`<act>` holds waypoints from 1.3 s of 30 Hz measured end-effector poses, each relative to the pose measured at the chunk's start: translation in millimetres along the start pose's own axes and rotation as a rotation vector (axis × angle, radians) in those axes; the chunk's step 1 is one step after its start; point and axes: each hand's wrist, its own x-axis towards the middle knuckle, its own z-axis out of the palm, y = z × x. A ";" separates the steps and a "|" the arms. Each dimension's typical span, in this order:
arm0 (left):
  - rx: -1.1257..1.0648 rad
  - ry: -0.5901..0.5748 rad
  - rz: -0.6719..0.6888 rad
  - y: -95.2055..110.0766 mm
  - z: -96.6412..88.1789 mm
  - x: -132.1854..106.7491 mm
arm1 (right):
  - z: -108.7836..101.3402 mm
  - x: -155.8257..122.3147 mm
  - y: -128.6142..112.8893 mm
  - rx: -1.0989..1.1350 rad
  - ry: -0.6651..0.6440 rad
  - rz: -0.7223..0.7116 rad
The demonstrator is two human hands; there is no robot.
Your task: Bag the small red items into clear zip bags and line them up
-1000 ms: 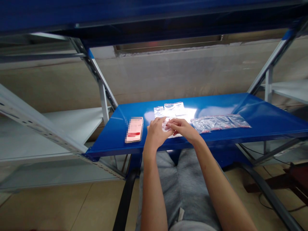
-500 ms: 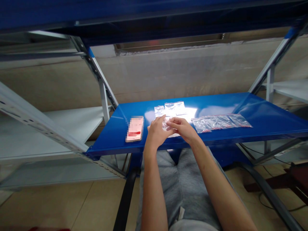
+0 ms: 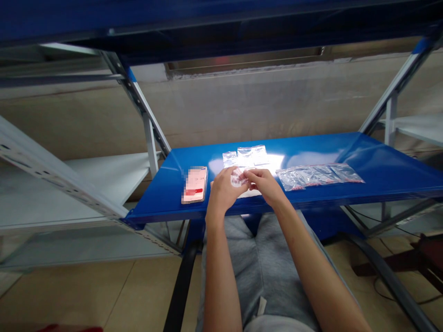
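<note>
My left hand (image 3: 223,186) and my right hand (image 3: 263,182) meet above the blue shelf. Between them is a small clear plastic bag (image 3: 237,178) with reddish marks or contents, too blurred to make out. The left fingers curl around its left side. On its right edge, my right thumb and fingers are pinched together. Under the hands lies something flat and white (image 3: 251,193), partly covered. Just behind, several empty-looking clear zip bags (image 3: 245,156) lie flat. To the right, several overlapping clear bags (image 3: 318,176) with red bits along their lower edges form a row.
A phone (image 3: 194,184) with a lit, partly blurred screen lies left of my hands on the blue shelf (image 3: 166,196). Metal uprights (image 3: 148,124) stand at both sides, and another blue shelf (image 3: 221,27) hangs overhead. Black chair armrests (image 3: 183,286) flank my legs.
My right fingers have shifted slightly against the bag, and more of the clear plastic shows between my hands. The other bags and the phone stay put.
</note>
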 end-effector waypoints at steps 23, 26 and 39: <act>0.033 -0.036 0.075 0.8 3.6 0.2 | -8.9 -2.5 -9.0 -0.138 -0.069 -0.036; 0.031 -0.027 0.092 -0.3 4.9 0.6 | -9.1 -3.9 -12.7 -0.136 -0.070 -0.023; 0.060 -0.021 0.101 1.6 6.5 1.1 | -10.8 -7.8 -18.0 -0.116 -0.092 0.025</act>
